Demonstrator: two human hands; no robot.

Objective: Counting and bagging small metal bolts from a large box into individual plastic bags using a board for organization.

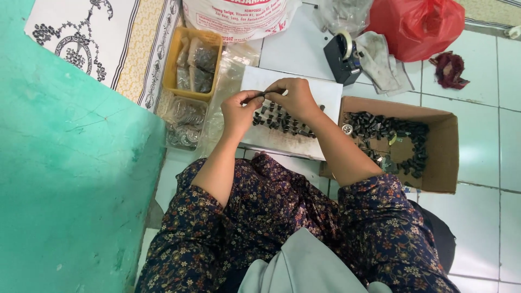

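Together, two hands [268,103] pinch one black piece [264,94].

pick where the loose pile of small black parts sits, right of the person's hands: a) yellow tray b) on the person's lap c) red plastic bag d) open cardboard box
d: the small black parts lie heaped inside the open cardboard box, on the tiled floor to the right of the right hand.

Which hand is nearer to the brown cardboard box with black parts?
Right. The right hand is beside the cardboard box; the left hand is farther away, toward the yellow tray.
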